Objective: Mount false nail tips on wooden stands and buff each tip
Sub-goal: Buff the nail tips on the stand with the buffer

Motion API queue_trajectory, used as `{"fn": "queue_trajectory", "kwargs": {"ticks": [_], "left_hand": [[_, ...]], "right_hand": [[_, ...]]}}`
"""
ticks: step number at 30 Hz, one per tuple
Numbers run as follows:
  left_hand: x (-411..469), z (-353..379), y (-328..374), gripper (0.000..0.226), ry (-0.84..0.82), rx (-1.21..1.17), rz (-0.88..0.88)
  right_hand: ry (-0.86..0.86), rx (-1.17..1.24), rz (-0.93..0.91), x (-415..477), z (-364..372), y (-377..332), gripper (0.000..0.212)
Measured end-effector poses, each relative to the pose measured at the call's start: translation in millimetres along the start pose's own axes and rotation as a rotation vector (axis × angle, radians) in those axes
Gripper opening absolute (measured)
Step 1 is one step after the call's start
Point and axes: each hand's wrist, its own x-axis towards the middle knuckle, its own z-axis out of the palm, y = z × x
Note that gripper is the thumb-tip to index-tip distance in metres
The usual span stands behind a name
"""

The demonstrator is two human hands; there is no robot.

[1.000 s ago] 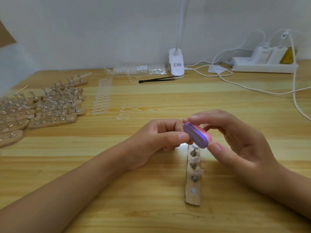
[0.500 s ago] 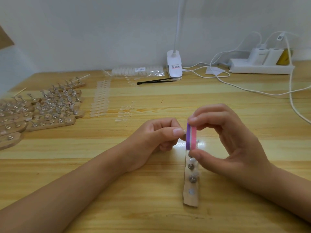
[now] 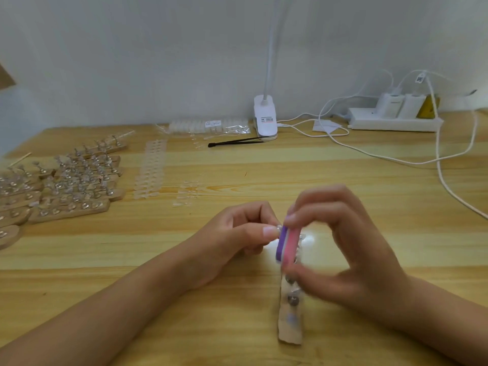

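Wooden table (image 3: pixel 343 180); right hand (image 3: pixel 351 249) pinches purple-and-pink buffer block (image 3: pixel 286 247) on edge; left hand (image 3: pixel 237 239) pinches clear tip (image 3: pixel 277 228) beside it.

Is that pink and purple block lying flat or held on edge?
On edge. The right hand pinches the block top and bottom, so its purple and pink layers stand side by side.

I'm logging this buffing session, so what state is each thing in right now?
Left hand: pinches a small clear tip.
Right hand: grips the buffer block; blurred.
Buffer block: held on edge, purple side toward the left hand.
Wooden stand: flat on the table, pegs upright.
Other stands: lying side by side in rows.
Lamp: base standing; on or off cannot tell.
Tweezers: lying flat by the lamp.
Power strip: two chargers plugged in.
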Motion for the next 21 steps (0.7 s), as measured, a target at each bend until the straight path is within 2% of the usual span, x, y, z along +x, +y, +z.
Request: {"fn": "queue_trajectory", "kwargs": {"ticks": [5,8,11,15,19,21], "left_hand": [[-0.9,-0.1,0.4,0.004,-0.007,0.02,-0.004],[-0.9,0.0,1.0,0.006,-0.007,0.015,-0.005],[-1.4,0.4,2.2,0.004,-0.024,0.019,-0.005],[-1.2,0.8,0.7,0.007,-0.007,0.018,0.002],[-1.7,1.5,1.5,0.003,-0.02,0.02,0.0],[-1.7,0.8,0.3,0.008,-0.008,0.019,-0.003]], "right_hand": [[0.017,0.038,0.024,1.3,-1.0,1.1,0.038],[-0.026,0.0,-0.021,0.2,0.2,1.6,0.037],[0.046,0.042,0.067,3.3,-3.2,4.1,0.037],[-0.05,0.056,-0.01,-2.9,1.1,-0.5,0.036],[0.056,0.149,0.128,1.7,-2.5,5.1,0.038],[0.018,0.149,0.087,-0.4,0.1,3.3,0.039]]}}
